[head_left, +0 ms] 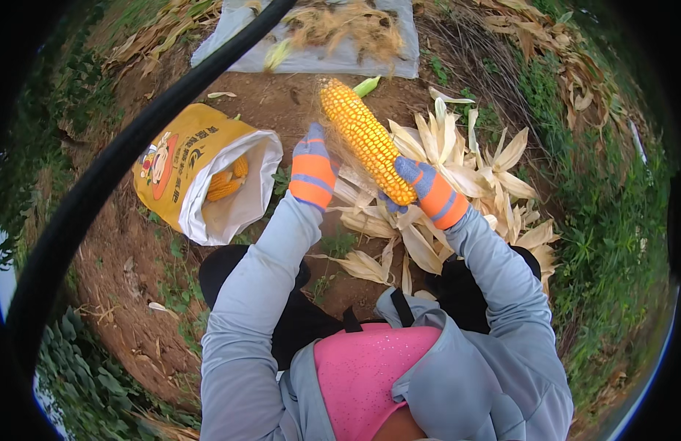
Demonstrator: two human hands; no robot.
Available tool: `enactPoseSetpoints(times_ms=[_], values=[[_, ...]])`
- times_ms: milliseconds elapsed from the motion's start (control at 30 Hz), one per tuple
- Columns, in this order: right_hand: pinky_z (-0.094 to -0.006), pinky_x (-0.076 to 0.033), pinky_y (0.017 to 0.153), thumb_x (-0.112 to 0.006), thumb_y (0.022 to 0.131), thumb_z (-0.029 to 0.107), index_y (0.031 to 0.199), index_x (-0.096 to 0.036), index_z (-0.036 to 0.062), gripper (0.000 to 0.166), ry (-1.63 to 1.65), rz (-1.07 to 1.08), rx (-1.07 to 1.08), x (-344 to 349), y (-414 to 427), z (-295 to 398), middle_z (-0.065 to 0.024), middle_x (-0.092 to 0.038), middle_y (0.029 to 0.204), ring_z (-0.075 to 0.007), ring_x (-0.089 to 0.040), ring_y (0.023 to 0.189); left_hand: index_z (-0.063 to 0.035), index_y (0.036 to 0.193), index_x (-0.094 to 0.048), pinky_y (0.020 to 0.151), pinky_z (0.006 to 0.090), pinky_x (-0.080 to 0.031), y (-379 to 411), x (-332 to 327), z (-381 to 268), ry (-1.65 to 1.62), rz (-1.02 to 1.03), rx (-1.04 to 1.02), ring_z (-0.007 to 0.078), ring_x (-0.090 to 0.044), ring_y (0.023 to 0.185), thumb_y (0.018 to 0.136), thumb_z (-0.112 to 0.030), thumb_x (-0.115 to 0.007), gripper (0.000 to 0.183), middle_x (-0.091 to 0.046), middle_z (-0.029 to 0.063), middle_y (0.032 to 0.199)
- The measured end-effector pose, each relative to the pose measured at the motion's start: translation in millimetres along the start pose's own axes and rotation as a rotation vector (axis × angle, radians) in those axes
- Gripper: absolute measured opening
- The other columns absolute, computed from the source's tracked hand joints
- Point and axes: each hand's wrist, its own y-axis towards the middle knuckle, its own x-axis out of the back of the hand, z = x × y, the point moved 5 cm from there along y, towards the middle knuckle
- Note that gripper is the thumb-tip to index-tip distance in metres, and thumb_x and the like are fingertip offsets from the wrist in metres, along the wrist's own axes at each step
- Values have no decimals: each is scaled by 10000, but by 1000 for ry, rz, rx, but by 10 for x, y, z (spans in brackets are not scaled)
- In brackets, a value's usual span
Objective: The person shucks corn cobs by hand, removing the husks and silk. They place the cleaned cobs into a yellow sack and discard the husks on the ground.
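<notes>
A bare yellow ear of corn [368,140] slants in front of me, its tip up and to the left. My right hand [437,190], in an orange and grey work glove, grips it around the lower end. My left hand [313,168], gloved the same way, is up beside the cob's left side. Wispy brown corn silk [338,135] shows between that hand and the kernels; whether the fingers pinch it is hidden. To the left, a yellow woven sack [194,160] lies with its white mouth facing me, several corn ears [224,184] inside.
Dry corn husks [423,237] are heaped below and right of the cob. A pale plastic sheet [235,55] at the top bears a pile of corn silk [351,27]. A green husk piece [367,86] lies behind the cob. A black strap or cable [131,127] crosses the view's left side.
</notes>
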Motion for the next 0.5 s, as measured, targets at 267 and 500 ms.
enactPoseSetpoints(times_ms=[267,500], values=[[-240,-402,452,-470,802,536,989,-517,26,545,-113,-13,58,52,41,-29,-65,-575,727,-133,-536,536,-69,1098,-507,781,309,-441,29,-356,-99,-678,303,356,197,-535,865,783,-542,-510,569,-566,74,1011],[-225,-432,470,-502,824,422,932,-515,9,427,-280,-85,64,46,78,-138,-54,-581,717,-109,-556,578,-16,1096,-488,750,256,-405,106,-145,60,-326,210,189,132,-484,873,812,-468,-530,536,-521,42,992]])
